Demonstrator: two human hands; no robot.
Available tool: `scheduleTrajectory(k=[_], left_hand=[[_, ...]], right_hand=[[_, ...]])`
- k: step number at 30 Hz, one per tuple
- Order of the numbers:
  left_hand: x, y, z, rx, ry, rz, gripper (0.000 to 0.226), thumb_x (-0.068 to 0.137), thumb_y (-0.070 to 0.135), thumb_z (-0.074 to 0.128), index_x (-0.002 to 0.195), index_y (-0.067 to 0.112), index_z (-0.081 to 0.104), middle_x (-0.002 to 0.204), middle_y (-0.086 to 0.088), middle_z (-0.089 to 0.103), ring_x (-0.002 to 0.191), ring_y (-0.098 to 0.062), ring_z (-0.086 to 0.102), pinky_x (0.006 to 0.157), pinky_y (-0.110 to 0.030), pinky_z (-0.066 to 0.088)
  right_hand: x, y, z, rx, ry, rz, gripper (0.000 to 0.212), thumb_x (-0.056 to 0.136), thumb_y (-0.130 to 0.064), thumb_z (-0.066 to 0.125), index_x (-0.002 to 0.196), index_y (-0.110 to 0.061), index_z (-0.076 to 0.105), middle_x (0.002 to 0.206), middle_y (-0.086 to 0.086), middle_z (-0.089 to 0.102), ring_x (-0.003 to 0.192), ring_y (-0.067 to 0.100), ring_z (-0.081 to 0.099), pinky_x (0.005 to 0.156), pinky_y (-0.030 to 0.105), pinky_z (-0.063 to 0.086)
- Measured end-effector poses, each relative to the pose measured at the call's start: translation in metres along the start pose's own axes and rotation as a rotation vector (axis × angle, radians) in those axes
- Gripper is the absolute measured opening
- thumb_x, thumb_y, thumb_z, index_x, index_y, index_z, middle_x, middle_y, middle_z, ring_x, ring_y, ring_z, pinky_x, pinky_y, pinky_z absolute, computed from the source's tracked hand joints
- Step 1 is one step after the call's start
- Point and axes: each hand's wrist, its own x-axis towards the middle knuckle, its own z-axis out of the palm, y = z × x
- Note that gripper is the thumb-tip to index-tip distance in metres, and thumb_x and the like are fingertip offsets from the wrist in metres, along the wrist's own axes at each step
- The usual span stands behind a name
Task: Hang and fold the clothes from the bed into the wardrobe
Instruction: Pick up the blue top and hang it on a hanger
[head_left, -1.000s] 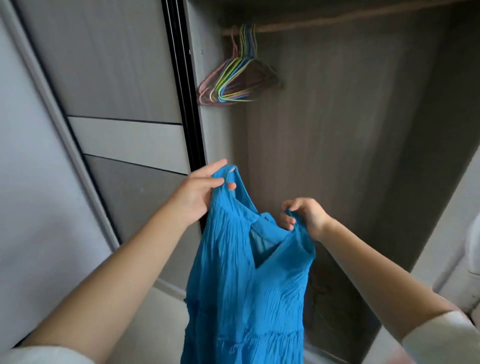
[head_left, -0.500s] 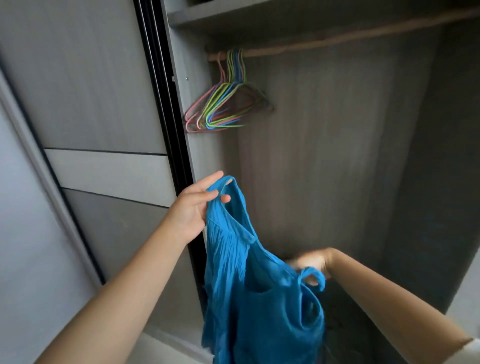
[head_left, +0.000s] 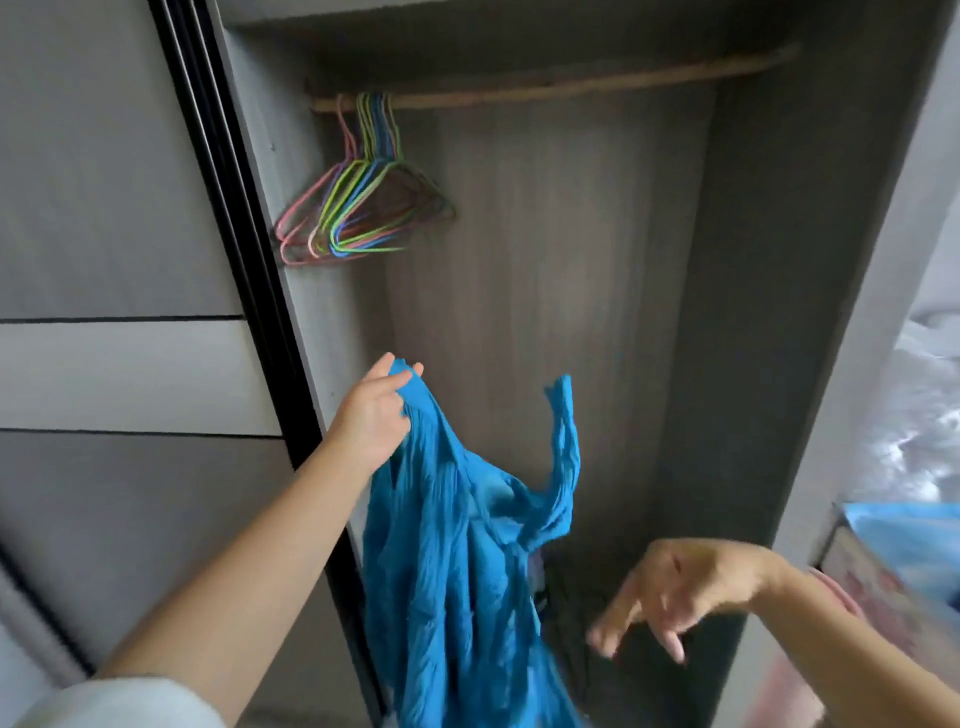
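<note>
The wardrobe (head_left: 597, 260) fills more of the view than a second ago, its upper shelf edge and the whole wooden rail (head_left: 561, 85) now showing, and its grey wood-grain back panel stands bare behind the hands. To the left the sliding door (head_left: 119, 218) shows flat grey panels with thin dark seams and a black edge strip. The blue dress (head_left: 457, 571), a thin crinkled fabric with fine pleats, hangs in front of the open compartment from one strap only; earlier both straps were held, and now the right strap (head_left: 563, 441) flies loose, twisted and standing upward in the air. The left hand (head_left: 376, 415) pinches the other strap between thumb and fingers at the same height as before, just beside the door's black edge. The right hand (head_left: 675, 592) has let go and dropped low to the right, fingers spread and pointing downward, holding nothing, blurred with motion. A bunch of thin wire hangers (head_left: 358, 208) in pink, green, blue and brown hangs at the left end of the rail, well above the dress. At the right edge a white rumpled bed cover (head_left: 924, 415) and a blue item (head_left: 914, 535) show, too blurred to identify. The dress hides the wardrobe's lower left corner.
</note>
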Motion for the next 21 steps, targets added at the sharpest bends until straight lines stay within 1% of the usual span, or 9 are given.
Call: scheduleTrajectory(k=[2, 5, 9, 11, 12, 13, 16, 18, 21], left_hand=[[0.001, -0.001, 0.003, -0.054, -0.056, -0.01, 0.057, 0.094, 0.007, 0.038, 0.147, 0.011, 0.017, 0.137, -0.018, 0.044, 0.114, -0.02, 0.049, 0.099, -0.034, 0.031], [-0.001, 0.004, 0.005, -0.12, -0.146, 0.006, 0.049, 0.092, 0.009, 0.04, 0.14, 0.007, 0.031, 0.104, -0.012, 0.065, 0.092, -0.015, 0.064, 0.082, -0.032, 0.046], [-0.014, 0.016, 0.001, -0.156, -0.253, 0.02, 0.052, 0.075, 0.018, 0.066, 0.121, 0.005, 0.047, 0.081, -0.007, 0.072, 0.075, -0.014, 0.07, 0.066, -0.024, 0.056], [-0.024, 0.025, -0.002, -0.16, -0.296, 0.022, 0.062, 0.054, 0.024, 0.082, 0.11, 0.005, 0.063, 0.082, -0.007, 0.071, 0.071, -0.015, 0.069, 0.06, -0.024, 0.055], [-0.029, 0.03, -0.004, -0.145, -0.317, 0.028, 0.07, 0.034, 0.025, 0.09, 0.099, 0.007, 0.072, 0.085, -0.007, 0.071, 0.071, -0.015, 0.069, 0.058, -0.024, 0.055], [-0.033, 0.033, -0.004, -0.128, -0.337, 0.043, 0.073, 0.021, 0.026, 0.092, 0.09, 0.008, 0.075, 0.086, -0.007, 0.071, 0.071, -0.016, 0.069, 0.058, -0.023, 0.054], [-0.047, 0.044, -0.01, -0.117, -0.379, 0.057, 0.072, 0.016, 0.027, 0.092, 0.084, 0.01, 0.077, 0.088, -0.007, 0.071, 0.072, -0.016, 0.069, 0.059, -0.025, 0.055], [-0.053, 0.052, -0.018, -0.136, -0.389, 0.067, 0.071, 0.017, 0.025, 0.092, 0.084, 0.009, 0.077, 0.089, -0.009, 0.07, 0.073, -0.018, 0.069, 0.06, -0.027, 0.055], [-0.059, 0.063, -0.036, -0.129, -0.389, 0.072, 0.07, 0.017, 0.026, 0.092, 0.084, 0.008, 0.077, 0.089, -0.009, 0.07, 0.074, -0.018, 0.07, 0.061, -0.028, 0.056]], right_hand=[[-0.006, 0.01, 0.015, -0.145, -0.007, 0.393, 0.039, 0.082, -0.018, 0.056, 0.092, 0.019, 0.061, 0.11, -0.005, 0.068, 0.094, -0.002, 0.058, 0.09, 0.025, 0.039], [-0.004, 0.02, 0.027, -0.456, 0.242, 0.769, 0.025, 0.089, -0.013, 0.051, 0.105, 0.001, 0.066, 0.105, 0.012, 0.067, 0.068, -0.006, 0.052, 0.071, 0.01, 0.038], [0.017, 0.018, 0.031, -0.228, 0.991, 0.58, 0.026, 0.09, -0.004, 0.048, 0.07, -0.014, 0.063, 0.07, -0.005, 0.066, 0.07, 0.006, 0.057, 0.065, 0.011, 0.046], [0.034, 0.011, 0.025, -0.044, 1.28, 0.426, 0.014, 0.094, -0.013, 0.049, 0.086, -0.014, 0.061, 0.089, 0.003, 0.065, 0.085, 0.015, 0.06, 0.075, 0.019, 0.05], [0.045, 0.007, 0.023, 0.039, 1.334, 0.404, 0.016, 0.094, -0.022, 0.05, 0.103, -0.012, 0.057, 0.105, 0.008, 0.063, 0.094, 0.017, 0.058, 0.082, 0.024, 0.049], [0.056, 0.004, 0.022, 0.136, 1.34, 0.405, 0.037, 0.093, -0.031, 0.05, 0.123, -0.011, 0.048, 0.118, 0.009, 0.059, 0.102, 0.018, 0.057, 0.087, 0.027, 0.047], [0.094, -0.003, 0.026, 0.321, 1.201, 0.534, 0.07, 0.088, -0.046, 0.053, 0.143, -0.013, 0.024, 0.129, 0.011, 0.05, 0.111, 0.024, 0.056, 0.086, 0.033, 0.047], [0.117, -0.002, 0.03, 0.38, 1.2, 0.57, 0.058, 0.087, -0.039, 0.059, 0.133, -0.01, 0.038, 0.118, 0.014, 0.055, 0.106, 0.029, 0.059, 0.083, 0.036, 0.05], [0.132, 0.007, 0.029, 0.527, 1.317, 0.547, 0.012, 0.088, -0.013, 0.056, 0.093, -0.003, 0.051, 0.08, 0.013, 0.052, 0.071, 0.026, 0.056, 0.067, 0.037, 0.051]])
